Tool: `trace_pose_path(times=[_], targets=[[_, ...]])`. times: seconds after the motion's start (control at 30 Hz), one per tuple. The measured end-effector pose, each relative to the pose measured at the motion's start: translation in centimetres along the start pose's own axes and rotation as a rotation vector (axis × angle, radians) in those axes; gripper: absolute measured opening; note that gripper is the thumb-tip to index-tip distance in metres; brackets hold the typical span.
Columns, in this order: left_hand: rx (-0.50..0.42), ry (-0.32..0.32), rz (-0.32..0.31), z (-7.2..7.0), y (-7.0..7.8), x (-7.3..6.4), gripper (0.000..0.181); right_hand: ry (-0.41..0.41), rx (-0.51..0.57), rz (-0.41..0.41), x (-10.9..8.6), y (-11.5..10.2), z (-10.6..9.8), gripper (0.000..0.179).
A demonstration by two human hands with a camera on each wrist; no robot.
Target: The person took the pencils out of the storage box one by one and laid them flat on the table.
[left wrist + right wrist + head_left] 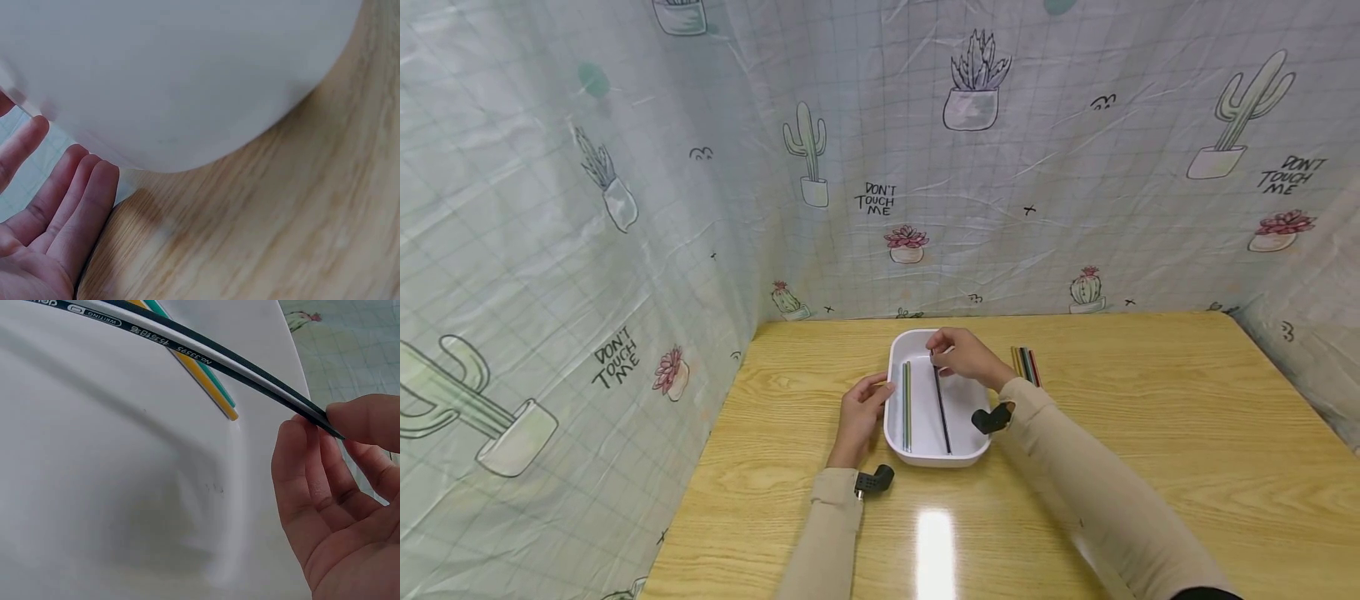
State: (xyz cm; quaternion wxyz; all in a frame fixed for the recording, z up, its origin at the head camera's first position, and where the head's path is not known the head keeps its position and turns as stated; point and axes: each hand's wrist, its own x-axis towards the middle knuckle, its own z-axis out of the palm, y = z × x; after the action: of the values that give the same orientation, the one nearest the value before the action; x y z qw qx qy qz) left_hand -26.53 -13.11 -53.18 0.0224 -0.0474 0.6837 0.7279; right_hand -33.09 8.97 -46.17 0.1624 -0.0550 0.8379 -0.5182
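Black pencil (942, 406) is pinched in the right grip (966, 357), fingers (297, 469) curved.

A cactus-printed sheet (895, 150) hangs behind the wood-grain table (1165, 417)

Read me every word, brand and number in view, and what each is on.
"DON'T TOUCH ME": patterned cloth, three times.
"WRITING": dark pencil.
"No.33595": dark pencil.
Chinese characters, dark pencil: too blurred to read surely.
Letters at the picture's edge, dark pencil: cut off.
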Motion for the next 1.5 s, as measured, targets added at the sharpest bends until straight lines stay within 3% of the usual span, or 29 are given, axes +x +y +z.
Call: trace_pose_path(times=[0.4, 0.77, 1.0, 1.5], targets=[[-0.01, 0.014, 0.02, 0.1, 0.2, -0.1, 0.034, -0.022, 0.074, -0.004, -0.6, -0.4, -0.5, 0.032], [-0.005, 0.017, 0.009, 0.1, 0.2, 0.0, 0.034, 0.067, 0.149, -0.012, -1.1, -0.5, -1.6, 0.034], [-0.008, 0.017, 0.006, 0.1, 0.2, 0.0, 0.033, 0.094, 0.209, -0.052, -1.5, -0.5, -2.9, 0.03], [-0.004, 0.022, 0.009, 0.1, 0.0, -0.1, 0.035, 0.164, 0.298, -0.046, -2.3, 0.5, -5.5, 0.034]])
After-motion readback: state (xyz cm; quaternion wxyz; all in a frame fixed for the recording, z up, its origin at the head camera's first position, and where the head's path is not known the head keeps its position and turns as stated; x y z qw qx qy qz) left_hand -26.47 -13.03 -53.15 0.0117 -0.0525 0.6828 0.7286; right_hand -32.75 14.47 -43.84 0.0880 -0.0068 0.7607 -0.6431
